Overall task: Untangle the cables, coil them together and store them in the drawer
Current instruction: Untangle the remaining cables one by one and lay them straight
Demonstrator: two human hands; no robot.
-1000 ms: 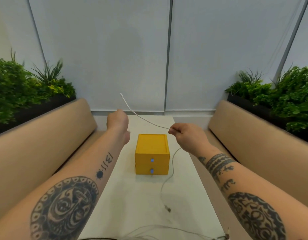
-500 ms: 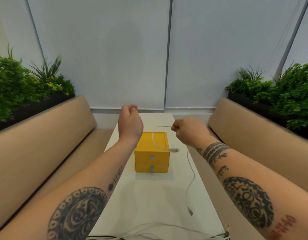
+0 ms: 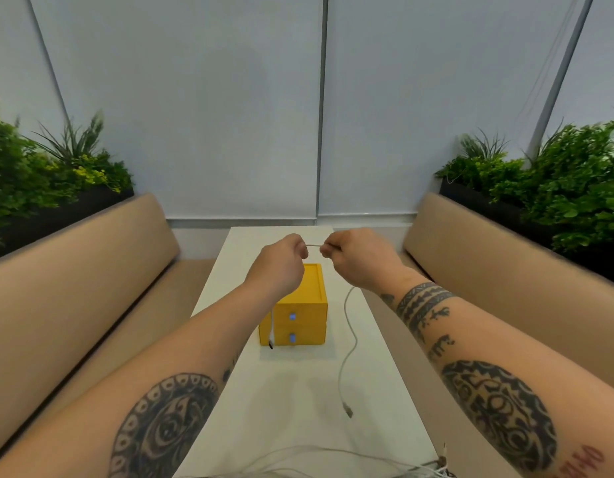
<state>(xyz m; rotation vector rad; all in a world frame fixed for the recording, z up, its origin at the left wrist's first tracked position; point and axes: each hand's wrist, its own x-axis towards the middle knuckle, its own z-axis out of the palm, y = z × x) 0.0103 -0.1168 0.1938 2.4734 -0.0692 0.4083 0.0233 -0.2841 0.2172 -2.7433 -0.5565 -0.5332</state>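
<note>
A thin white cable (image 3: 349, 326) was pinched by the curled fingers (image 3: 301, 249) of the left hand (image 3: 278, 267) and of the right hand (image 3: 359, 258), a span stretched between them. Below each hand a limp end was seen hanging, tipped by a connector. It was judged light, soft and smooth, best taken near a plug. Under the fingers a boxy yellow drawer unit (image 3: 307, 301) was set, shut, on the matte white worktop (image 3: 298, 391); nearer the body, more cables (image 3: 316, 457) were strewn.
</note>
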